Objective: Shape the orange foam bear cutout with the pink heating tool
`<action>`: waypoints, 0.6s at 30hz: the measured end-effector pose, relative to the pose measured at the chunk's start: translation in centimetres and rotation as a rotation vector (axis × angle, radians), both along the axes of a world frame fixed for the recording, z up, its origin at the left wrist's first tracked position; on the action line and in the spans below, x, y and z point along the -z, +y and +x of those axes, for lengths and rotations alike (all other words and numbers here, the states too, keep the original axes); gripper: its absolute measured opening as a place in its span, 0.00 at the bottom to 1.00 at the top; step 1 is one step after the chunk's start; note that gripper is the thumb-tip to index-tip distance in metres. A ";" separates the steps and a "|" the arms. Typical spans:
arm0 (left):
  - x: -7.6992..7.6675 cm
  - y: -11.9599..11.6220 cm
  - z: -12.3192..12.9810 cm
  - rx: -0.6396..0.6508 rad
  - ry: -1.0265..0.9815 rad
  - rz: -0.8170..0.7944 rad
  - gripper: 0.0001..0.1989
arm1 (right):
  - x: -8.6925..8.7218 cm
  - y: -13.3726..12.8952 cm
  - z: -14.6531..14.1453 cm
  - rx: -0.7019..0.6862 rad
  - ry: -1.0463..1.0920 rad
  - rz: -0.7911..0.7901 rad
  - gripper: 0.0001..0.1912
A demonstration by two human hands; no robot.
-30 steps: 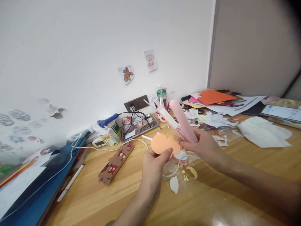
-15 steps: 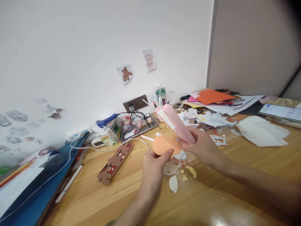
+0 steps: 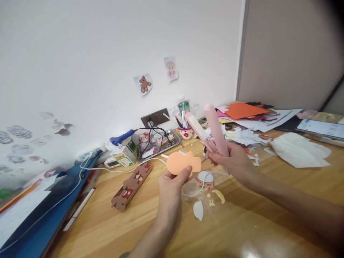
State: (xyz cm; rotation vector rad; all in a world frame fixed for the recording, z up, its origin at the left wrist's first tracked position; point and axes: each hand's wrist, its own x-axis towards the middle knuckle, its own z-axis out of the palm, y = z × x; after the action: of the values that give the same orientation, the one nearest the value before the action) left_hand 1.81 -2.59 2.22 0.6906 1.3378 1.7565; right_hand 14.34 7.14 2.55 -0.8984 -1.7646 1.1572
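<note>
Between the thumb and fingers of my left hand (image 3: pixel 173 184) is an orange foam cutout (image 3: pixel 182 163), shaped with a rounded head and a small body. My right hand (image 3: pixel 236 163) grips a pink hair straightener (image 3: pixel 217 132) by its lower end, its two arms spread apart and pointing up. A white cord (image 3: pixel 199 193) loops below both hands. Under them on the table lie a white oval piece (image 3: pixel 205 176), a pale leaf-like piece (image 3: pixel 198 210), a yellow curved piece (image 3: pixel 218 196) and several tiny red bits.
A brown bear-decorated case (image 3: pixel 131 186) lies to the left on the wooden table (image 3: pixel 107 233). Behind it are a metal tray (image 3: pixel 172 141), a blue glue gun (image 3: pixel 122 138) and a pen cup (image 3: pixel 186 133). Paper scraps (image 3: pixel 242 134), a white cloth (image 3: pixel 298 150) and a phone (image 3: pixel 319 127) lie right.
The straightener's arms have spread wider and moved right, away from the orange cutout. My left hand has shifted slightly left with the cutout, which now shows more fully.
</note>
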 end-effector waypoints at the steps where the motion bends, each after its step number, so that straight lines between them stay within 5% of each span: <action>1: 0.0 0.0 0.0 0.004 -0.005 0.003 0.08 | 0.0 -0.1 0.0 -0.012 0.007 -0.004 0.07; 18: -0.3 -0.5 0.9 -0.084 0.293 -0.105 0.08 | 0.0 -1.4 -0.3 -0.050 -0.072 0.230 0.08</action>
State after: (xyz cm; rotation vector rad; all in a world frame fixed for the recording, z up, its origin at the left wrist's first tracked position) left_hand 2.70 -3.07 2.48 0.8686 1.6654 1.6821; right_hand 14.05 5.78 2.56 -0.7707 -1.9423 0.9393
